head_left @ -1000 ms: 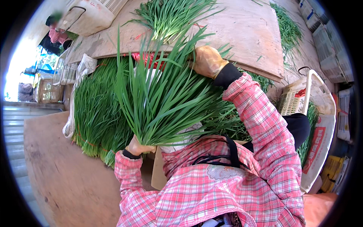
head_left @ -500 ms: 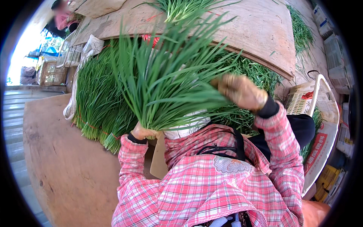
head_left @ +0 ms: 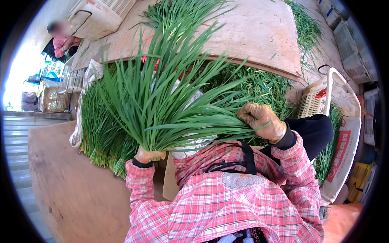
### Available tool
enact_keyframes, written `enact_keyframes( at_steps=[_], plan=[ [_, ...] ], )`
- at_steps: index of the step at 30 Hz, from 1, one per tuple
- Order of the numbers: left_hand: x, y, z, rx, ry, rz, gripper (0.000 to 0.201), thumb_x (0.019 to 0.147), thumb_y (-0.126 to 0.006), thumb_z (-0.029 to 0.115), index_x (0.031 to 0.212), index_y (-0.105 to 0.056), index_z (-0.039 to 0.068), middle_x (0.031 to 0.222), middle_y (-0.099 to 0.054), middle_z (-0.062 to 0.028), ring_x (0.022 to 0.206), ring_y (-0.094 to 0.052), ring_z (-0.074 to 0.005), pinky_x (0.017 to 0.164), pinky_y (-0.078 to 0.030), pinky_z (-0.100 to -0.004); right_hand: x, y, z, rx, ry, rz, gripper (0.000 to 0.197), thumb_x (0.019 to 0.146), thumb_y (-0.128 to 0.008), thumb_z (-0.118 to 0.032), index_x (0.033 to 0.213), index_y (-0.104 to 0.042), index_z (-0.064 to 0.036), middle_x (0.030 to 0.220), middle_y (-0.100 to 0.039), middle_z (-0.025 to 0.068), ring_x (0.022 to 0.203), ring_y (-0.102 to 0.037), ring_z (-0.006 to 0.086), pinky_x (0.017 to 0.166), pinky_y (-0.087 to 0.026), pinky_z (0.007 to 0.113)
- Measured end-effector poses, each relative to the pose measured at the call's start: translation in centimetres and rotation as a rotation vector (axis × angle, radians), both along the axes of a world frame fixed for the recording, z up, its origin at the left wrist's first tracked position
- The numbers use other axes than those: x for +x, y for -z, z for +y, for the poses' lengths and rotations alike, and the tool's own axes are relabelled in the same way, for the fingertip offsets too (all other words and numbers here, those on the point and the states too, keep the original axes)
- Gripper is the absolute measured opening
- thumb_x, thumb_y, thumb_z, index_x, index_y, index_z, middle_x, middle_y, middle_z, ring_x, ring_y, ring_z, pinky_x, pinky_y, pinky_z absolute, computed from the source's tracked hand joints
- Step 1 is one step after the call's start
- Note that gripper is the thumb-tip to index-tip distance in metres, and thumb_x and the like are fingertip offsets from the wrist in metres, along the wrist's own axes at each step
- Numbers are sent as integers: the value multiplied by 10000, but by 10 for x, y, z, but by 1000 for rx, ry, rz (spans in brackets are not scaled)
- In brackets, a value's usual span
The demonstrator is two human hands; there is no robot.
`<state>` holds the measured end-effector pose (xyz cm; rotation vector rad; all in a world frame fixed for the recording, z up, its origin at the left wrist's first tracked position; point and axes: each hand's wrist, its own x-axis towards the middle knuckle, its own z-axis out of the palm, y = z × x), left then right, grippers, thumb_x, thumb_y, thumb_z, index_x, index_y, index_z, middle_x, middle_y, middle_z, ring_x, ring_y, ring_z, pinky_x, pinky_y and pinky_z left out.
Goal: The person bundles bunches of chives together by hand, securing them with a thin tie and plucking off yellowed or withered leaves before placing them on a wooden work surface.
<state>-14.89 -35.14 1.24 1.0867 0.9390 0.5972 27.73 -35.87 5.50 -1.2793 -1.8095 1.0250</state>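
My left hand (head_left: 149, 155) is closed around the base of a big bunch of long green chives (head_left: 162, 101), whose leaves fan up and to the right. My gloved right hand (head_left: 259, 119) grips some of the leaves at the bunch's right side, low and close to my chest. Both arms are in pink plaid sleeves. Beneath and left of the held bunch lies a heap of tied chive bundles (head_left: 101, 133).
A wooden board (head_left: 251, 36) lies ahead with loose chives at its far edge. A white plastic basket (head_left: 324, 101) stands at the right, another crate (head_left: 101, 16) at the top left beside a person in pink (head_left: 65, 40). Brown board (head_left: 73, 190) at lower left.
My right hand has slid from the upper leaves down and toward me along the bunch. The left hand has stayed at the base, and the bunch now fans wider.
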Motion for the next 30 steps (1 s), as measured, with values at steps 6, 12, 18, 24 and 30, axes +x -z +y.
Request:
enact_keyframes(
  at_steps=[6,12,18,24,30],
  plan=[
    [28,-58,25,515,-60,378,320,679,-668,-42,990,-591,-34,821,-653,-108,692,-615,-188,603,-483,-316,34,21,11,-83,439,299,136,846,-560,30,965,-618,0,820,-615,28,753,-552,104,674,-459,248],
    [41,-40,30,1161,-106,1015,446,746,-636,0,1181,-540,25,1129,-616,-131,841,-640,-294,701,-508,-328,70,19,-1,-118,656,336,181,862,-548,28,1021,-633,9,857,-624,15,708,-540,86,666,-451,204],
    [53,-35,21,1428,-112,1225,565,737,-674,199,1280,-520,172,895,-588,-90,687,-602,-280,575,-488,-364,87,-13,-19,-130,770,418,152,886,-582,-75,985,-657,12,756,-620,15,588,-456,36,536,-367,155],
    [50,-19,18,1538,-170,1303,561,741,-685,340,1253,-544,158,949,-589,-83,723,-604,-270,591,-493,-367,64,-36,-5,-46,438,324,133,867,-610,-68,941,-665,27,769,-622,18,679,-525,59,606,-422,178],
    [49,-12,19,1571,-207,1286,560,739,-685,365,1238,-554,147,971,-585,-81,742,-601,-259,605,-496,-360,34,-24,19,-36,326,317,155,871,-613,-91,957,-660,29,862,-643,48,725,-563,104,685,-459,241]
  ],
)
